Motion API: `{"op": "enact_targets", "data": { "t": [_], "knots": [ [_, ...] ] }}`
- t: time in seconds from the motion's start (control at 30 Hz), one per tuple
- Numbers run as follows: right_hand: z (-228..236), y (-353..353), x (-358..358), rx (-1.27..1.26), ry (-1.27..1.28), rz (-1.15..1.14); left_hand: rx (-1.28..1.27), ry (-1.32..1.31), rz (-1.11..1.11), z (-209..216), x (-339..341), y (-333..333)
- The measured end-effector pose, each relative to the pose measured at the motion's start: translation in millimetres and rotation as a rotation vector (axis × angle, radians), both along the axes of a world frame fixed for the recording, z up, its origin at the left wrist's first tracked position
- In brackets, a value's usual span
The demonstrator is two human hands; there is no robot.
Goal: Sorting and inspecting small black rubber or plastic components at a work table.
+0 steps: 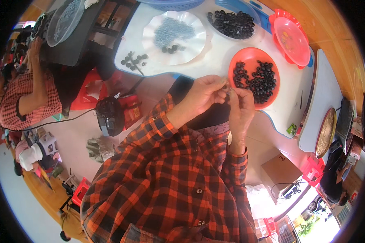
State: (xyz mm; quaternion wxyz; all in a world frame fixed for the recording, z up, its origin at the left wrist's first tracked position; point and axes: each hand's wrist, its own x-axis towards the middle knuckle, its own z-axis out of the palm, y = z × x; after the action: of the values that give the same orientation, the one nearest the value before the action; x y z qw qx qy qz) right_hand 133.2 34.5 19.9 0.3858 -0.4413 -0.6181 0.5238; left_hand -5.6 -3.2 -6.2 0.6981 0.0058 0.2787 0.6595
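My left hand (203,95) and my right hand (242,106) meet fingertip to fingertip at the table's near edge. Both pinch at something small and dark between them, too small to name. Just beyond my right hand, an orange-red bowl (236,60) holds many small black round parts (263,83) with holes. A white scalloped plate (150,38) lies farther left, with a heap of small clear bluish pieces (172,32) and a few black parts. Several more black round parts (134,61) rest on the table's left end.
The white table (215,60) has a curved near edge. At its back stand a clear tub of black parts (233,25) and a red scalloped basin (290,38). A cardboard box (280,170) sits on the floor at right. Another person in a checked shirt (30,95) works at left.
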Motion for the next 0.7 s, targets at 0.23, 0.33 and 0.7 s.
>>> {"op": "enact_targets", "data": {
  "t": [0.23, 0.33, 0.7],
  "knots": [
    [-0.5, 11.0, -15.0, 0.486, -0.372, 0.025, -0.066, 0.363, 0.088, -6.8, -16.9, -2.9],
    [-3.7, 14.5, -23.1, 0.627, -0.504, 0.044, -0.093, 0.331, 0.089, -9.0, -24.2, -3.7],
    [-8.5, 23.2, -38.9, 0.885, -0.675, 0.074, -0.087, 0.205, 0.112, -12.6, -31.9, -9.6]
  ]
}}
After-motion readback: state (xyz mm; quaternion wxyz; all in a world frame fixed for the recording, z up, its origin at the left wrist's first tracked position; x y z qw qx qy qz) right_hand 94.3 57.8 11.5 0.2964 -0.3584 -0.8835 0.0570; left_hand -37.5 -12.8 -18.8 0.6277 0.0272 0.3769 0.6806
